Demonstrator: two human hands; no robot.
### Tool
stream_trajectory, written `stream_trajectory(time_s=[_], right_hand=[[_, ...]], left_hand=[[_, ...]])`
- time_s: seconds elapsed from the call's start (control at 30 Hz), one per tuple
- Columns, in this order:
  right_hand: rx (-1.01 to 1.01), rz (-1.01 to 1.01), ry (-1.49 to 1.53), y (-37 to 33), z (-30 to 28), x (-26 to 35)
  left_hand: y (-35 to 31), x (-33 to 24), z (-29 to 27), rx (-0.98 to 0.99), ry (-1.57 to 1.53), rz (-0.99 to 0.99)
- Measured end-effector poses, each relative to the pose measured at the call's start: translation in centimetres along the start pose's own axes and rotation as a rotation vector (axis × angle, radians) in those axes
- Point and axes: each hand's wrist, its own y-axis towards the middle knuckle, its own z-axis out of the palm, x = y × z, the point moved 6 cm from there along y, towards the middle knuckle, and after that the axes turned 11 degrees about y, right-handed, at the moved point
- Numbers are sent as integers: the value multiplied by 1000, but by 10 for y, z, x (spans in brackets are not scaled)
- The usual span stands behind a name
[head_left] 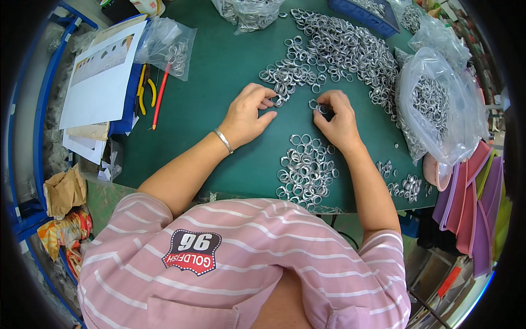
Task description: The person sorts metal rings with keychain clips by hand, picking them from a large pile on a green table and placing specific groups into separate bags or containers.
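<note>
Silver metal rings lie in a long heap [350,46] across the far side of the green table, with a looser cluster [290,75] at its near left. My left hand [247,112], a metal bangle on its wrist, reaches to that cluster's near edge; its fingertips touch a ring and the thumb stands apart. Just right of it, my right hand [341,122] pinches a few rings [316,106] between thumb and fingers. Nearer my body, between my forearms, sits a separate pile of rings [308,170].
At right stands a clear plastic bag [433,109] full of rings; small ring groups [408,187] lie below it. A blue bin [372,19] is at the back. Yellow-handled pliers [146,90], a red pencil [160,98] and a paper sheet [96,93] are at left.
</note>
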Motion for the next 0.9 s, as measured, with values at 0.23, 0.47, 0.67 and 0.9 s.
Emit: stream_trajectory(time_s=[0.23,0.47,0.67,0.9], right_hand=[[-22,-133,-25,7,11,-1],[367,171,325,-7,-1,6],[-206,-168,-166,36,-11,-16],[359,28,160,16,-17,-11]], left_hand=[[3,-5,1,9,3,18],[0,-1,1,-6,-5,9],[2,-4,3,-7,-7,38],[0,-1,2,-18,-15,27]])
